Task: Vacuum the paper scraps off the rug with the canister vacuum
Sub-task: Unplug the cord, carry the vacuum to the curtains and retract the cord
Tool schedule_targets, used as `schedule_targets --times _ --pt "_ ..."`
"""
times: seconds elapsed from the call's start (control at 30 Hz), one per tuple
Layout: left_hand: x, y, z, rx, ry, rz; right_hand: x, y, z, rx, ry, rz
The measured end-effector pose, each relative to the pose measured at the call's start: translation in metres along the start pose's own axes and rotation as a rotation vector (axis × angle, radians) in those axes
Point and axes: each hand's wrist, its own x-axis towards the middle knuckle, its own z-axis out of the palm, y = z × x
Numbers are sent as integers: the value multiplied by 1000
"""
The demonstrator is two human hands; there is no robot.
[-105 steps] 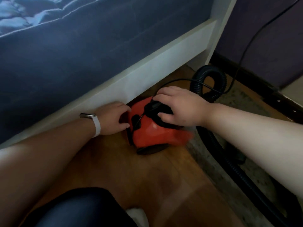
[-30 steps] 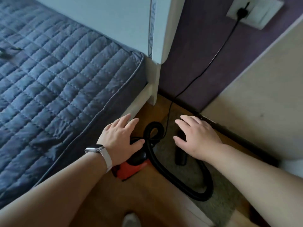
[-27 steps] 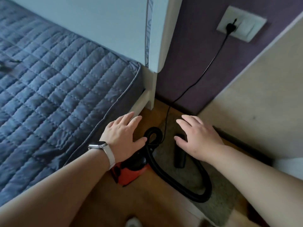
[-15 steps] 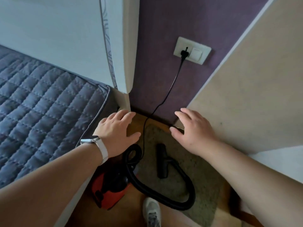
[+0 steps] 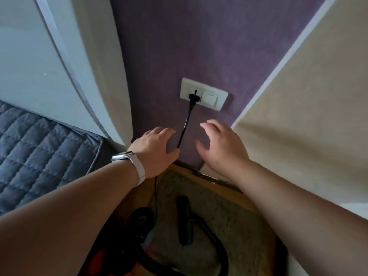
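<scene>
My left hand [image 5: 157, 151] and my right hand [image 5: 222, 146] are raised in front of the purple wall, fingers spread and holding nothing. Between them runs the black power cord [image 5: 184, 128], plugged into the white wall socket [image 5: 194, 94] above. Far below, the red canister vacuum [image 5: 105, 257] is mostly hidden under my left forearm. Its black hose [image 5: 217, 242] loops across the grey-green rug [image 5: 237, 226], ending at the black nozzle [image 5: 185, 222] lying on it. No paper scraps show on the rug.
A bed with a blue quilted cover [image 5: 39, 152] and a tall white headboard [image 5: 65, 60] fills the left. A beige wall or door [image 5: 308, 106] stands on the right. Wooden floor [image 5: 201, 176] edges the rug.
The view has risen from the floor to the wall. Both hands left the vacuum and moved up toward the socket, staying spread on either side of the cord.
</scene>
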Motion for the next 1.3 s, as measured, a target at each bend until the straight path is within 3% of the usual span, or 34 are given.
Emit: schedule_targets --times 0.33,0.57,0.93,1.13,1.3 --pt "33 13 5 -179 -183 -34 49 -21 -4 212 10 150" --pt "32 8 23 -393 -90 33 63 -30 18 283 76 193" --pt "23 6 19 -520 -79 84 53 -41 24 452 209 229" --pt "-22 -28 42 -355 -251 84 5 -53 68 404 -6 246" --pt "-59 -57 55 -380 -318 -7 -24 -74 95 428 -52 260"
